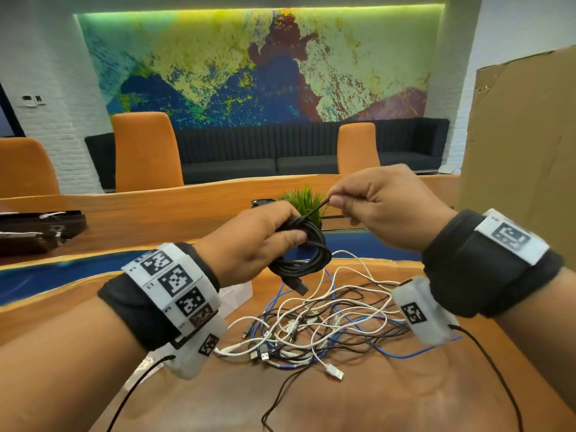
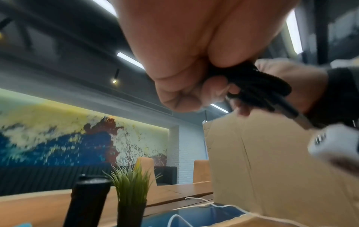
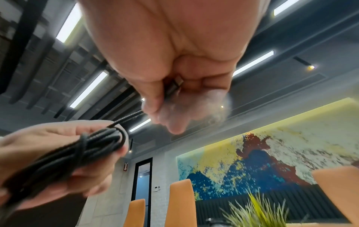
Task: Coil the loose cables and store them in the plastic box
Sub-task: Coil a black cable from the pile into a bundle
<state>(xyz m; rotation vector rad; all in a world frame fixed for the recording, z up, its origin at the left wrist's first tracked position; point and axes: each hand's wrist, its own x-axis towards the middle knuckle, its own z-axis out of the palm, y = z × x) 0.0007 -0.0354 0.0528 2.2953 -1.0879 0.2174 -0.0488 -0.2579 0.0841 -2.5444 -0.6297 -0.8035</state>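
Note:
My left hand (image 1: pixel 265 235) grips a coiled black braided cable (image 1: pixel 307 254) above the table, its USB plug (image 1: pixel 300 286) hanging below. My right hand (image 1: pixel 367 207) pinches the free end of that same cable (image 1: pixel 324 204), pulled taut up from the coil. In the right wrist view the cable's plug (image 3: pixel 174 86) sits between thumb and fingers, and the coil (image 3: pixel 77 153) lies in the left hand (image 3: pixel 48 161). The left wrist view shows the coil (image 2: pixel 258 89) under my curled fingers. A tangle of white, blue and black cables (image 1: pixel 321 325) lies on the table below. The clear plastic box (image 1: pixel 237 294) peeks out behind my left wrist.
A small green plant (image 1: pixel 304 201) in a dark pot stands just beyond my hands. A tall cardboard box (image 1: pixel 517 145) rises at the right. Dark trays (image 1: pixel 37 232) sit at the far left. Orange chairs (image 1: pixel 146 151) and a dark sofa line the far side of the wooden table (image 1: pixel 343 400).

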